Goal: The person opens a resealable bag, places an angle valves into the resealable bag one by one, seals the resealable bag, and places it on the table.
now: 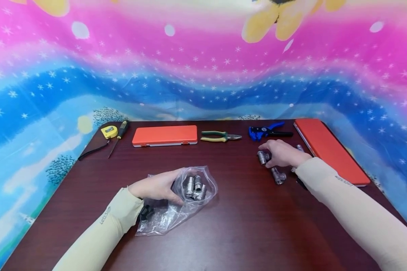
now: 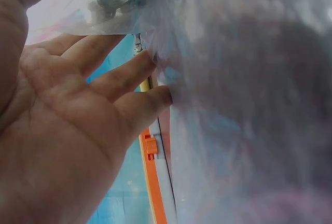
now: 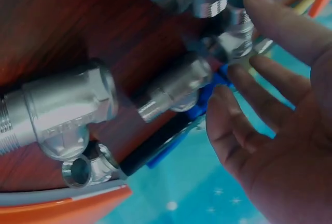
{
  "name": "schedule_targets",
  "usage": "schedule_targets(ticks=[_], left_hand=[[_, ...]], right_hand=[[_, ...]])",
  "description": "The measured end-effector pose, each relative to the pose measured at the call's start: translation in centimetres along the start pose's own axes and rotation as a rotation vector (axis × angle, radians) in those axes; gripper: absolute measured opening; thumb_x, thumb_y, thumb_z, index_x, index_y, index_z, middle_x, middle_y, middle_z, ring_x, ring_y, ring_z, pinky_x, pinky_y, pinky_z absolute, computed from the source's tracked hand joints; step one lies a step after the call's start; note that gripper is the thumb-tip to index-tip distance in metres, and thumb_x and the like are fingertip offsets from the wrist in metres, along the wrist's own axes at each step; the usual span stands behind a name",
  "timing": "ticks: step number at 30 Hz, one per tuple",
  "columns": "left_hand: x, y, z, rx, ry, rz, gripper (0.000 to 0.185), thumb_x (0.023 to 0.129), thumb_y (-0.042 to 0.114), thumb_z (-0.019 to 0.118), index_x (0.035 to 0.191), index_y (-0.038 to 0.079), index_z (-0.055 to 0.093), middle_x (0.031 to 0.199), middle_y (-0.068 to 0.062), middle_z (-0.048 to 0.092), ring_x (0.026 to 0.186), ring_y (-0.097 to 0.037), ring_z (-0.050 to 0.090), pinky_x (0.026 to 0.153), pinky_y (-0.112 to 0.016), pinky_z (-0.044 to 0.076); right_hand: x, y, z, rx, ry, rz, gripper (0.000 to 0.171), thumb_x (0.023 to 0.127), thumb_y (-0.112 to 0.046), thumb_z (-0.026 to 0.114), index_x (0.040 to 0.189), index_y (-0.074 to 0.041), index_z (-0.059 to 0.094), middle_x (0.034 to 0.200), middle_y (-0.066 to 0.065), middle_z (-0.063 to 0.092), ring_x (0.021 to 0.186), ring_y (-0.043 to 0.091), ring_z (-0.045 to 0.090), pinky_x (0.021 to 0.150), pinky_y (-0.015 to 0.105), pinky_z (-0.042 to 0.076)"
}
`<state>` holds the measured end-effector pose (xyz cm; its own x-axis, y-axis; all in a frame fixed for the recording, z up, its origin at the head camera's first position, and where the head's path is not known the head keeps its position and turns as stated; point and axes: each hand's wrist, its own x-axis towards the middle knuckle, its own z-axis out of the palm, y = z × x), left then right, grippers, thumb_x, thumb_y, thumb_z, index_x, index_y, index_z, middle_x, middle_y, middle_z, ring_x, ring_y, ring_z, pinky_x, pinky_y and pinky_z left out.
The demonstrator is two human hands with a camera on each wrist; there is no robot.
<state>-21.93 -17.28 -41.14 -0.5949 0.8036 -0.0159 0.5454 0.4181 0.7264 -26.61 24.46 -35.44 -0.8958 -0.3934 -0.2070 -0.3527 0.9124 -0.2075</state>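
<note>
The left grip [image 1: 156, 185] curls round the clear bag [image 1: 174, 217] near its mouth, probably to keep the opening wide. Inside lie several metal fittings [image 1: 190, 187]. The right grip [image 1: 282, 152] pinches a single fitting [image 1: 262, 159] between thumb and fingers toward the right of the counter [image 1: 237, 229], a hold that seems to suit its stubby body. A loose fitting [image 1: 278, 176] lies just nearer the person. The right red case [image 1: 332, 152] is closed, hiding any contents.

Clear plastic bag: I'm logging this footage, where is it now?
In the head view, the clear plastic bag is left of centre, touching the left hand, with metal fittings inside and an orange case beyond it.
</note>
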Motion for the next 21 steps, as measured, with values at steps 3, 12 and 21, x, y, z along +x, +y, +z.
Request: schedule_targets(ticks=[3,12,21], left_hand=[[-0.2,0.0,-0.1,0.027,0.003,-0.024,0.098,0.073,0.022,0.090,0.153,0.021,0.034,0.148,0.008,0.043,0.134,-0.010,0.041,0.107,-0.038,0.038],[-0.3,0.1,-0.4,0.069,0.001,-0.083,0.101,0.073,0.026,0.090,0.154,0.017,0.030,0.153,0.001,0.038,0.138,-0.015,0.036,0.110,-0.041,0.034],[-0.4,0.1,-0.3,0.059,0.004,-0.099,0.100,0.073,0.022,0.090,0.153,0.014,0.031,0.152,-0.002,0.040,0.138,-0.016,0.037,0.110,-0.043,0.035]], right_hand=[[0.8,0.7,0.3,-0.011,-0.041,0.006,0.067,0.083,-0.012,0.081,0.141,0.003,0.051,0.137,0.028,0.050,0.127,0.046,0.045,0.100,0.056,0.042],[1.3,1.5,0.9,-0.028,0.003,0.015,0.057,0.082,-0.020,0.082,0.132,-0.001,0.062,0.129,0.022,0.060,0.120,0.043,0.050,0.098,0.060,0.039],[1.4,1.3,1.4,-0.052,0.095,-0.029,0.051,0.076,-0.023,0.080,0.123,-0.006,0.069,0.120,0.012,0.067,0.115,0.037,0.052,0.083,0.053,0.034]])
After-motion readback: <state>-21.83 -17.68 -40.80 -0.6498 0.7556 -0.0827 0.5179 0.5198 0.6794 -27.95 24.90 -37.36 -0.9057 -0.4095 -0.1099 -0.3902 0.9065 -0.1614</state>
